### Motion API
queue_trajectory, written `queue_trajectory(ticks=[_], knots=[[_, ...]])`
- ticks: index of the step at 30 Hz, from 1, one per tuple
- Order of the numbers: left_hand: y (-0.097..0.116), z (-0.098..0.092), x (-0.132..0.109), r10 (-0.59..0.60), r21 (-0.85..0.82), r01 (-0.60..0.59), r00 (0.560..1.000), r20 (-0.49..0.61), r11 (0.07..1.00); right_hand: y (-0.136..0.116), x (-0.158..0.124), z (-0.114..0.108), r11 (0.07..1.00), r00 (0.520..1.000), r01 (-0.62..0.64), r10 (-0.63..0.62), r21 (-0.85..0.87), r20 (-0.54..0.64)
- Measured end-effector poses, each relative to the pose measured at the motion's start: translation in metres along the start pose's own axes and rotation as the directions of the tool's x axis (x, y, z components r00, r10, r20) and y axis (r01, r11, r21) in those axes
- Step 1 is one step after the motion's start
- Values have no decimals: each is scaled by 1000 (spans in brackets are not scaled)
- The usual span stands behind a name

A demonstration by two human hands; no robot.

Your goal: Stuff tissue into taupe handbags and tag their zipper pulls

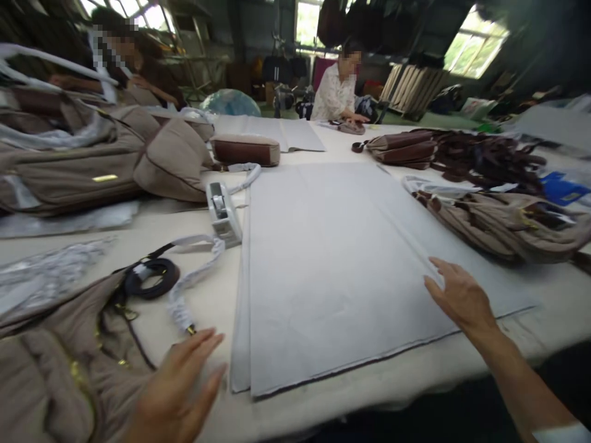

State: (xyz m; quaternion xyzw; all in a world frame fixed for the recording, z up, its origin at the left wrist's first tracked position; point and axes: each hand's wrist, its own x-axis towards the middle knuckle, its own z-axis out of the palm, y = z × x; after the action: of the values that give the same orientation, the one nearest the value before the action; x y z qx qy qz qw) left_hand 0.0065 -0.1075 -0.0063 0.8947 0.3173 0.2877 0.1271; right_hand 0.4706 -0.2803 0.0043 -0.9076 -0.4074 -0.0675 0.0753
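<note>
A broad stack of pale grey-white sheets (318, 264) lies flat on the table in front of me. My right hand (457, 295) is over the right part of the stack, fingers apart and holding nothing; whether it touches the sheet I cannot tell. Left of the stack, my left hand (184, 381) hovers with its fingers stretched out, also without anything in it. Beside that hand lies a taupe fabric bag (60, 369) with gold zips. A strap wrapped in white paper (184, 295) and a coiled dark strap (152, 278) rest just beyond it.
A tape dispenser (223, 212) stands at the stack's left edge. Taupe bags (83, 160) are piled at the left, more bags (503, 221) at the right beside dark straps (484, 154). Across the table are two people, one in a light patterned shirt (333, 92).
</note>
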Motion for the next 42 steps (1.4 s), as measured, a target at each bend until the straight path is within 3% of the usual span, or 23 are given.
queue_trajectory(ticks=[2,4,6,8,9,11,12,15,18,21,23,27,30,32,35,37,40,42], knots=[[16,23,1,-59,24,57,997,45,998,-55,-24,4,905,949,315,-298,285,-103],[30,44,3,-183,-48,185,982,56,982,-125,-60,5,749,850,494,-523,443,-64],[38,56,2,-359,-176,367,930,76,913,-189,-91,7,619,709,605,-705,501,14],[38,58,-4,-514,-276,526,849,120,805,-228,-105,13,623,651,615,-747,483,136],[36,56,-7,-558,-301,573,817,144,762,-237,-105,17,655,650,600,-734,459,196],[34,53,-15,-588,-306,607,792,160,734,-234,-91,26,744,703,526,-653,412,281],[34,51,-18,-579,-296,595,801,149,747,-226,-81,31,785,740,478,-601,393,300],[41,50,-21,-445,-211,449,893,67,868,-200,-52,37,852,815,373,-490,367,310],[51,55,-18,-158,-82,163,985,63,983,-189,-44,36,853,818,363,-485,376,310],[52,64,-13,67,-36,-63,986,150,997,-191,-48,38,839,827,335,-480,428,293],[49,71,-11,120,-47,-115,982,148,992,-192,-49,40,826,837,314,-473,469,274],[46,75,-3,71,-123,-63,996,59,990,-182,-45,35,774,843,259,-473,578,257],[48,71,7,2,-191,11,998,67,981,-172,-51,18,611,887,121,-420,782,191],[50,68,15,-45,-213,66,993,105,975,-169,-63,6,542,895,166,-434,824,105],[51,65,26,-119,-208,154,978,172,966,-174,-83,-1,534,835,327,-550,780,27],[53,64,32,-158,-213,200,967,199,956,-178,-92,3,548,813,351,-581,759,43],[54,61,34,-213,-292,260,960,183,920,-180,-91,10,578,814,337,-576,743,79],[50,57,30,-314,-364,320,946,78,875,-177,-86,11,580,834,341,-550,740,46]])
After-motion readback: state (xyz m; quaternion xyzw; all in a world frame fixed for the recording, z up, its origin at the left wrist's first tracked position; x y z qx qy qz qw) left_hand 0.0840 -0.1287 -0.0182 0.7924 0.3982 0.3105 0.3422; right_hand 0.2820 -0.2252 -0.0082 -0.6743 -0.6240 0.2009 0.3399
